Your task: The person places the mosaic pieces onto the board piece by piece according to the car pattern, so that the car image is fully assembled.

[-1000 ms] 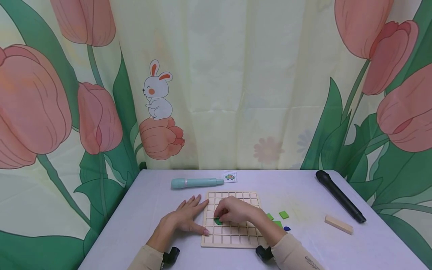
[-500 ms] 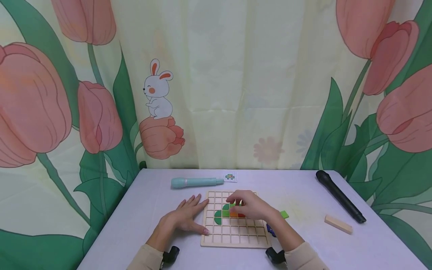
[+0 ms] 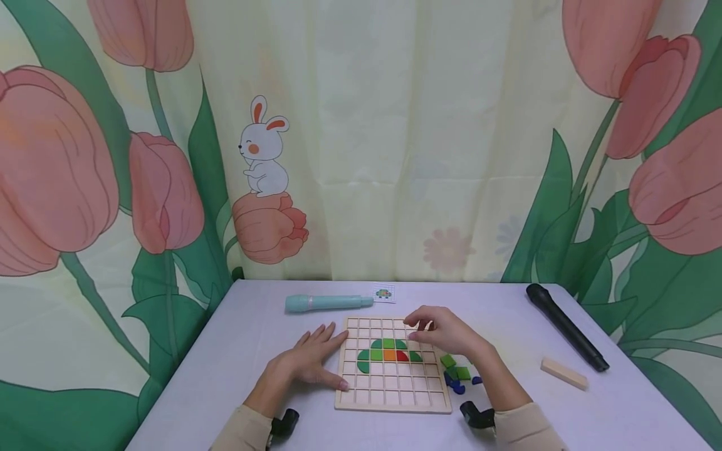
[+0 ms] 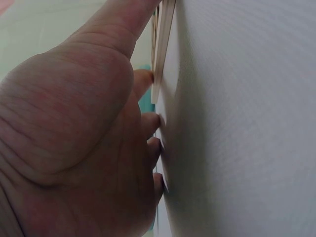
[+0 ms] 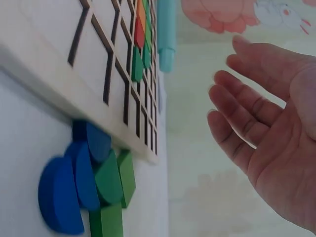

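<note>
A wooden grid board (image 3: 389, 399) lies on the table between both hands. Green, orange and red pieces sit in its middle cells, including a dark green piece (image 3: 363, 361) at the left of the group. My left hand (image 3: 313, 360) is spread flat at the board's left side, thumb and index finger touching its edge. Above the board's right part hovers my right hand (image 3: 448, 332), fingers loosely bent; the right wrist view shows nothing between them. Loose blue pieces (image 5: 61, 195) and green blocks (image 5: 106, 222) lie beside the board's right edge.
Behind the board are a teal tube-shaped object (image 3: 327, 303) and a small card with a coloured pattern (image 3: 384, 293). To the right lie a wooden bar (image 3: 564, 373) and a black microphone-like object (image 3: 566, 327). A tulip-printed curtain (image 3: 366, 156) hangs behind the table.
My right hand has moved rightward and up from the dark green piece at the left of the group, uncovering the coloured pieces. The left hand stays in place.
</note>
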The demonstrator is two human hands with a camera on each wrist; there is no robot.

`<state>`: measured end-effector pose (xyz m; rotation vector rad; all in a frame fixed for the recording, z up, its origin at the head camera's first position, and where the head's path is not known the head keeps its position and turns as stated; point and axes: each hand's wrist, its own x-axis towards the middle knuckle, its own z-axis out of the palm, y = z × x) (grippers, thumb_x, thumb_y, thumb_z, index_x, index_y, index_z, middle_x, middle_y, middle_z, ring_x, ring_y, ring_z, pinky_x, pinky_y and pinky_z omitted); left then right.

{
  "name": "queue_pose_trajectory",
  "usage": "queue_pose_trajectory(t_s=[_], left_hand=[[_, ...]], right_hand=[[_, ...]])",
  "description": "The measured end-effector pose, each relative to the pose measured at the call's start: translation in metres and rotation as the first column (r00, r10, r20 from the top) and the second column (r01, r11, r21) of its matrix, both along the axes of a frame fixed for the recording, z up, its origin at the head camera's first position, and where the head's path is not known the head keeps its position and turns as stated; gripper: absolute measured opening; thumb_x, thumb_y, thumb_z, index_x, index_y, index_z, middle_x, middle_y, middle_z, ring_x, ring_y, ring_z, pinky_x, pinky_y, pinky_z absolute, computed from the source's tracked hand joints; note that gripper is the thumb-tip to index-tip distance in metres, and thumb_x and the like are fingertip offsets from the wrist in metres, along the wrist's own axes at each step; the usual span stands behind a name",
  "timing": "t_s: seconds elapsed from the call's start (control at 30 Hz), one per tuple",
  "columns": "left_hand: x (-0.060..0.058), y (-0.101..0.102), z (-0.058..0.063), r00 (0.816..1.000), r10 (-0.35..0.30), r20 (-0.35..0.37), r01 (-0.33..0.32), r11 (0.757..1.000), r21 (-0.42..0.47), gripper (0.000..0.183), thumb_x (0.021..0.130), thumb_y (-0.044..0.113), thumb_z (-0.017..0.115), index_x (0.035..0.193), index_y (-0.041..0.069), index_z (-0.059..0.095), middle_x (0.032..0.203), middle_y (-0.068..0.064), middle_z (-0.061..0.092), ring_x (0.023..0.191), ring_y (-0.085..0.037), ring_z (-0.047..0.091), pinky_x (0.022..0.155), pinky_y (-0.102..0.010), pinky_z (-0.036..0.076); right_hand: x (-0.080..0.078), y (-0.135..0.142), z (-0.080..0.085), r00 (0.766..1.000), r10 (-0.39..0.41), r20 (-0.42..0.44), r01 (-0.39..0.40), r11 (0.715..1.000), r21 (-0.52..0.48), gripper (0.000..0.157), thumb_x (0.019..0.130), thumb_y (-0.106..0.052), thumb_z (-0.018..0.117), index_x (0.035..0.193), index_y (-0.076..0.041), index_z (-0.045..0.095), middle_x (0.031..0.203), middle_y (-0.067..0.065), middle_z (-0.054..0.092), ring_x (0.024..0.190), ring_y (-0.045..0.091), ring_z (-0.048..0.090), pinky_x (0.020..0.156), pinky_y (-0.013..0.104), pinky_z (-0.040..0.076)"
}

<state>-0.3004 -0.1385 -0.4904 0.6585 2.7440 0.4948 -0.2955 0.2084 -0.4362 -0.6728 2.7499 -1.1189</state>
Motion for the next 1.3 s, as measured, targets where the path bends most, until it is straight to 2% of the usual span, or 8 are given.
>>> queue_pose_trajectory(t_s=[0.13, 0.37, 0.6, 0.87, 1.17, 1.3], left_hand=[[0.0, 0.0, 0.0, 1.0, -0.005, -0.003, 0.005, 1.0, 0.004, 0.119, 0.069, 0.081, 0.078, 0.165, 0.03, 0.029, 0.176, -0.011, 0.015, 0.164, -0.034, 0.009, 0.13, -0.062, 0.009], [0.0, -0.001, 0.001, 1.0, -0.018, -0.017, 0.018, 1.0, 0.008, 0.119, 0.07, 0.08, 0.078, 0.166, 0.029, 0.029, 0.175, -0.012, 0.015, 0.163, -0.035, 0.009, 0.13, -0.062, 0.008], [0.0, 0.0, 0.0, 1.0, -0.013, -0.011, 0.013, 1.0, 0.007, 0.119, 0.07, 0.08, 0.078, 0.166, 0.029, 0.029, 0.175, -0.012, 0.015, 0.163, -0.034, 0.009, 0.13, -0.062, 0.009], [0.002, -0.001, -0.001, 1.0, -0.008, -0.004, 0.008, 1.0, 0.002, 0.12, 0.07, 0.081, 0.077, 0.166, 0.029, 0.029, 0.176, -0.012, 0.014, 0.164, -0.034, 0.009, 0.13, -0.062, 0.009], [0.002, -0.001, 0.001, 1.0, -0.013, -0.002, 0.013, 1.0, 0.006, 0.119, 0.07, 0.08, 0.078, 0.166, 0.028, 0.028, 0.175, -0.012, 0.014, 0.164, -0.034, 0.009, 0.13, -0.062, 0.009], [0.003, -0.001, 0.001, 1.0, -0.017, -0.005, 0.017, 1.0, 0.009, 0.119, 0.071, 0.079, 0.078, 0.166, 0.028, 0.028, 0.175, -0.012, 0.015, 0.163, -0.034, 0.009, 0.13, -0.061, 0.009]], right_hand=[[-0.001, 0.013, 0.001, 1.0, -0.014, 0.027, 0.014, 1.0, 0.009, 0.029, 0.093, -0.024, 0.08, 0.12, -0.018, 0.075, 0.103, -0.004, 0.072, 0.093, 0.02, 0.06, 0.073, 0.028, 0.055], [-0.001, 0.037, 0.007, 0.997, 0.005, 0.081, -0.01, 0.998, 0.059, 0.028, 0.092, -0.01, 0.078, 0.119, -0.006, 0.075, 0.111, 0.011, 0.073, 0.094, 0.021, 0.062, 0.076, 0.03, 0.056], [0.0, 0.056, 0.003, 0.984, 0.019, 0.179, -0.043, 0.99, 0.133, 0.023, 0.086, -0.001, 0.081, 0.108, -0.009, 0.079, 0.099, 0.005, 0.074, 0.089, 0.021, 0.061, 0.075, 0.031, 0.053], [-0.004, 0.062, -0.011, 0.969, 0.014, 0.246, -0.04, 0.994, 0.102, 0.018, 0.082, 0.001, 0.083, 0.095, -0.01, 0.079, 0.087, 0.006, 0.071, 0.082, 0.02, 0.058, 0.071, 0.031, 0.05], [-0.007, 0.062, -0.018, 0.965, 0.026, 0.26, -0.059, 0.991, 0.119, 0.018, 0.08, 0.004, 0.084, 0.091, -0.009, 0.078, 0.086, 0.004, 0.071, 0.081, 0.02, 0.058, 0.071, 0.032, 0.05], [-0.006, 0.061, -0.018, 0.964, 0.004, 0.266, -0.039, 0.991, 0.129, 0.02, 0.079, 0.006, 0.083, 0.091, -0.009, 0.078, 0.087, 0.003, 0.072, 0.081, 0.019, 0.059, 0.073, 0.033, 0.052]])
